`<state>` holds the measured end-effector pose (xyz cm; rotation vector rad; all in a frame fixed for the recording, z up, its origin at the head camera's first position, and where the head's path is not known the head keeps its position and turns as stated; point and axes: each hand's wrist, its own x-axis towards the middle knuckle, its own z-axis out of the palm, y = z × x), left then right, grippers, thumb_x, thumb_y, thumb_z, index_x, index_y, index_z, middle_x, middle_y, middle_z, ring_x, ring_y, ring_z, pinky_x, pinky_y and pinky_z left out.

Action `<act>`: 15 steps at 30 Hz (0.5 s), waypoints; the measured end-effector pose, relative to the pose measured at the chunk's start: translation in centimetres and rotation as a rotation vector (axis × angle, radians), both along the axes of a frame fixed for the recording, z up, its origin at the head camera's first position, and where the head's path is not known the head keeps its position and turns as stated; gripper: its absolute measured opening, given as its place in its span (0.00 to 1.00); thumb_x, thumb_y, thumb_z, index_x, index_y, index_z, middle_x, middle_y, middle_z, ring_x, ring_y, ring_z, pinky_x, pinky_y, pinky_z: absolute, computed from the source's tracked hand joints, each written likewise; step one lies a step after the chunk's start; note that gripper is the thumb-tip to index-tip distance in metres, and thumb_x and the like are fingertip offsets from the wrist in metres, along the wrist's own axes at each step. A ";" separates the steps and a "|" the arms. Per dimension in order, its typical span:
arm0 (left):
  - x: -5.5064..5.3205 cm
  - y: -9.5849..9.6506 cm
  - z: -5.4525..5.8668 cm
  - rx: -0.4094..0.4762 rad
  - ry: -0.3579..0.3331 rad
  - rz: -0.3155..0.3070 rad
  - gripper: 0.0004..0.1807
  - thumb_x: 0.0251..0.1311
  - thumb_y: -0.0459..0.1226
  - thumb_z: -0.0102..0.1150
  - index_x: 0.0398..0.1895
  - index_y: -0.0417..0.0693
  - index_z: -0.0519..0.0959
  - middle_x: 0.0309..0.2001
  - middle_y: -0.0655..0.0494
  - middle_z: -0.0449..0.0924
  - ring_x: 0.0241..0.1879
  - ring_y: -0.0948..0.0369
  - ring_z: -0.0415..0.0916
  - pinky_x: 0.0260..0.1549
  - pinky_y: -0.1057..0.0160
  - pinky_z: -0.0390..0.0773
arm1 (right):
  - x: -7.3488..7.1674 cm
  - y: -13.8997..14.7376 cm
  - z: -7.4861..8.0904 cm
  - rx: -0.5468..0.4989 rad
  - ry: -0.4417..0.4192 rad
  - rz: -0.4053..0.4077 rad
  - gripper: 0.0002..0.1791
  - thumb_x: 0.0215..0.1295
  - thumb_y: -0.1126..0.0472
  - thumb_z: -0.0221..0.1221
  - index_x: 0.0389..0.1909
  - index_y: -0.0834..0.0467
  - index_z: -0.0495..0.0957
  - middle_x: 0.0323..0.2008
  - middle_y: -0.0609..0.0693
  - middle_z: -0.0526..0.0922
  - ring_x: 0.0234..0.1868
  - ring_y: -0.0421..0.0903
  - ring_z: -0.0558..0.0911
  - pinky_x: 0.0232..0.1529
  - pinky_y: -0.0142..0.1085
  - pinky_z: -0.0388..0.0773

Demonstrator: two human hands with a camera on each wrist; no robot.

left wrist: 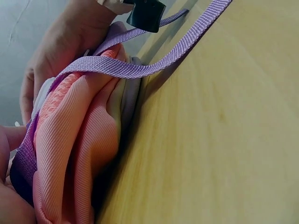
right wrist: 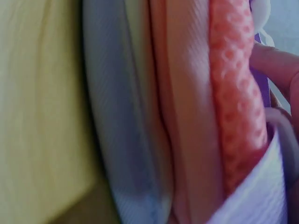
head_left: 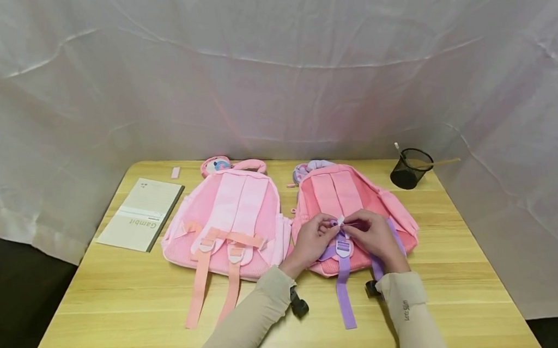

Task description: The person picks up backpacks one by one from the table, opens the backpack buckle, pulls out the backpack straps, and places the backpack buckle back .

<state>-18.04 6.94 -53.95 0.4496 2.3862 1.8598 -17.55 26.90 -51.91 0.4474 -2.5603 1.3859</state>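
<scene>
A coral-pink backpack lies with its back panel up in the head view. Over its lower part, both hands pinch a purple webbing strap beside a small white plastic piece. My left hand comes from the left and my right hand from the right, fingertips close together. Below them sits a white strap buckle, from which a loose purple strap end hangs onto the table. In the left wrist view, purple webbing curves over the backpack's edge. The right wrist view shows the coral mesh padding close up.
A light-pink backpack with orange straps lies to the left. Beyond it are a notebook and a small pink-and-white piece. A black mesh pen cup lies tilted at the back right of the wooden table.
</scene>
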 end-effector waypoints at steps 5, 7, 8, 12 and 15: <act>0.1 0.0 0.1 -0.021 -0.001 -0.005 0.12 0.71 0.41 0.64 0.53 0.49 0.82 0.42 0.55 0.87 0.35 0.70 0.78 0.37 0.70 0.79 | 0.3 0.4 -0.2 0.015 -0.014 -0.048 0.07 0.60 0.67 0.74 0.37 0.54 0.89 0.37 0.50 0.89 0.39 0.33 0.84 0.46 0.22 0.78; 0.2 -0.1 0.1 -0.023 -0.001 -0.004 0.12 0.71 0.42 0.64 0.53 0.50 0.82 0.42 0.55 0.87 0.35 0.71 0.78 0.37 0.70 0.79 | 0.2 0.4 -0.2 0.014 0.000 -0.034 0.06 0.60 0.67 0.73 0.36 0.53 0.89 0.36 0.50 0.89 0.39 0.33 0.83 0.45 0.22 0.77; 0.2 -0.1 0.1 -0.022 0.000 -0.004 0.12 0.71 0.42 0.64 0.53 0.50 0.82 0.41 0.55 0.87 0.34 0.71 0.78 0.37 0.71 0.79 | 0.2 0.4 -0.2 0.010 0.012 -0.019 0.06 0.61 0.67 0.73 0.36 0.54 0.89 0.36 0.50 0.89 0.39 0.34 0.84 0.45 0.23 0.78; 0.2 -0.1 0.2 -0.021 0.006 -0.002 0.12 0.70 0.42 0.65 0.52 0.50 0.82 0.40 0.56 0.86 0.33 0.71 0.77 0.36 0.71 0.79 | -0.1 0.1 -0.3 -0.014 0.037 0.031 0.05 0.61 0.67 0.72 0.36 0.55 0.89 0.35 0.52 0.89 0.37 0.37 0.84 0.42 0.24 0.79; 0.2 -0.1 0.3 -0.026 0.004 -0.001 0.12 0.70 0.42 0.65 0.52 0.50 0.82 0.39 0.56 0.86 0.33 0.72 0.77 0.36 0.71 0.79 | -0.1 0.1 -0.4 -0.031 0.016 0.014 0.05 0.61 0.66 0.73 0.37 0.56 0.89 0.37 0.53 0.89 0.38 0.37 0.85 0.43 0.24 0.79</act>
